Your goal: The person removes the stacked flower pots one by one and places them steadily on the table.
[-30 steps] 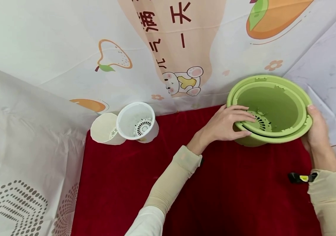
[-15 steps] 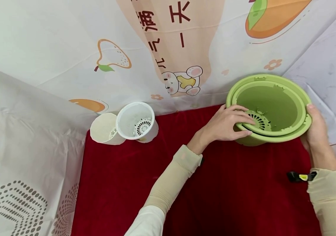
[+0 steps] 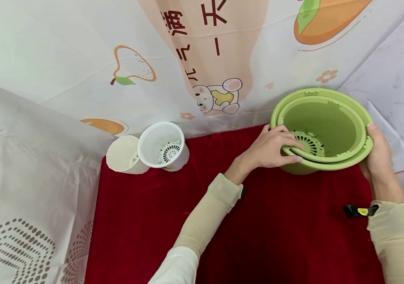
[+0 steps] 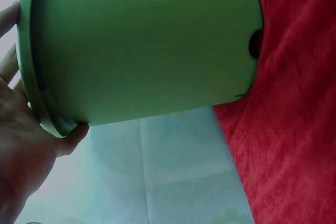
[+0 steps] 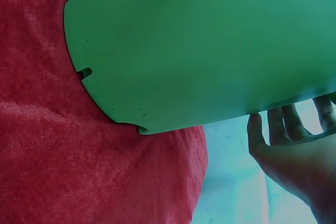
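Note:
Two green flowerpots are nested at the right of the head view. The inner flowerpot (image 3: 340, 122) has a slotted floor and sits a little off-centre in the outer flowerpot (image 3: 303, 170). My left hand (image 3: 271, 148) grips the left side of the rims, its fingers over the edge and into the inner pot. On the opposite side, my right hand (image 3: 381, 161) holds the outer rim, thumb on top and fingers against the outside wall. Both wrist views show the outer pot's base on the red cloth (image 4: 299, 129).
A white flowerpot (image 3: 152, 152) with a slotted floor stands at the cloth's far left, beside a cream pot (image 3: 120, 156). A printed fabric wall (image 3: 81, 71) rises right behind the pots. A black strap (image 3: 356, 211) sticks out from the right wrist.

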`<state>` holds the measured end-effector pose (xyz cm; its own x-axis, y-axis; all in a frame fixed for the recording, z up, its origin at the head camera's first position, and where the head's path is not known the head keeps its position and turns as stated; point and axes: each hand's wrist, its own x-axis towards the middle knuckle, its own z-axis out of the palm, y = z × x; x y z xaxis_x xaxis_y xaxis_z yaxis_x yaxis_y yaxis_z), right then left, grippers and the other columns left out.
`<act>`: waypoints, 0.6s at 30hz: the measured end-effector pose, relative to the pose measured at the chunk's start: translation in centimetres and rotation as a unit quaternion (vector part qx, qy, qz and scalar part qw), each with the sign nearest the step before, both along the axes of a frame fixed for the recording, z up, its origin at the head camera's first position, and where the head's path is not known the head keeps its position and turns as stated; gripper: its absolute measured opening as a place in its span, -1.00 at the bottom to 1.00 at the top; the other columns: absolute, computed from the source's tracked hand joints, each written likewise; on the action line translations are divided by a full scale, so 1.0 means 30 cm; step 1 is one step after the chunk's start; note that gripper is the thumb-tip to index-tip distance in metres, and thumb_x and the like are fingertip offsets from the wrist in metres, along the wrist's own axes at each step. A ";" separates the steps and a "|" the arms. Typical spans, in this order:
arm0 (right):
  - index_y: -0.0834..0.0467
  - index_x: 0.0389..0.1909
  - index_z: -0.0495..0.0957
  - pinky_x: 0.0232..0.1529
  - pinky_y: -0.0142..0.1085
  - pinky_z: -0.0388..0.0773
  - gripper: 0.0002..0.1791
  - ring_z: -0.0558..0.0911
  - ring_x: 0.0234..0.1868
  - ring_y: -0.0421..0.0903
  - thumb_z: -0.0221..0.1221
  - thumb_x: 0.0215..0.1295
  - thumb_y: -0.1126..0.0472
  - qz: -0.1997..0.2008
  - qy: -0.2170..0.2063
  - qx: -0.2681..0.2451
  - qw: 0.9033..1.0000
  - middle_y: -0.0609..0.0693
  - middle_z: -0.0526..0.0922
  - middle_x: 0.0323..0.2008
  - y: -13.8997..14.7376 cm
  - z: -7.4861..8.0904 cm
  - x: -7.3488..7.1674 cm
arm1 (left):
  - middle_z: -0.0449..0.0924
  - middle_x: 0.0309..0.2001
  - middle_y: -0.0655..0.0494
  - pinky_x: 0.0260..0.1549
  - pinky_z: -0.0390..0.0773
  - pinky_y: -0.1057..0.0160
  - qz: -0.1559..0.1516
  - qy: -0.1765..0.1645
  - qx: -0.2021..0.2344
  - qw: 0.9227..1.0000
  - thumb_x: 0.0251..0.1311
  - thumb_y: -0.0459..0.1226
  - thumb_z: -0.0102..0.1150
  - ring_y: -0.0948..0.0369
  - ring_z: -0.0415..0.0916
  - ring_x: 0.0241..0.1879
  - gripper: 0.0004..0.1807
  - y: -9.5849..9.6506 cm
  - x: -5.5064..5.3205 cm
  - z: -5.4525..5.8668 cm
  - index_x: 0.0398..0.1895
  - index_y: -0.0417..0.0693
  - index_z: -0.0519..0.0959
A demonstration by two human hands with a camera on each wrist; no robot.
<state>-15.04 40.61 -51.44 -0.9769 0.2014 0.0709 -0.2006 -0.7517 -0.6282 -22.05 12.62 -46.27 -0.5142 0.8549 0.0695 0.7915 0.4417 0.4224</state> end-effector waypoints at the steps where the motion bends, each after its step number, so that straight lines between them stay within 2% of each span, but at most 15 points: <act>1: 0.39 0.38 0.30 -0.01 -0.27 0.60 -0.55 0.65 0.02 0.03 -0.17 0.56 0.35 0.001 0.000 0.000 1.000 0.26 0.57 0.16 -0.001 0.001 -0.001 | 0.58 0.03 0.62 0.00 0.14 0.31 0.002 -0.003 0.002 1.000 0.21 0.24 0.20 0.48 0.28 0.06 -0.65 0.000 0.000 0.001 0.02 0.51 0.67; 11: 0.37 0.38 0.31 0.02 -0.25 0.59 -0.55 0.64 0.06 0.04 -0.20 0.57 0.35 0.006 -0.004 -0.015 1.000 0.25 0.56 0.19 0.000 0.005 0.005 | 0.60 -0.01 0.64 -0.05 0.13 0.35 0.005 -0.025 0.018 1.000 0.16 0.20 0.29 0.50 0.28 -0.02 -0.65 0.001 -0.004 0.009 0.01 0.50 0.68; 18: 0.38 0.36 0.34 0.01 -0.26 0.60 -0.56 0.65 0.05 0.03 -0.19 0.57 0.34 0.004 -0.006 -0.021 1.000 0.25 0.58 0.16 -0.001 0.006 0.009 | 0.61 -0.02 0.62 -0.01 0.11 0.36 0.007 -0.042 0.031 0.999 0.14 0.16 0.34 0.50 0.28 -0.02 -0.65 0.003 0.000 0.015 0.00 0.45 0.70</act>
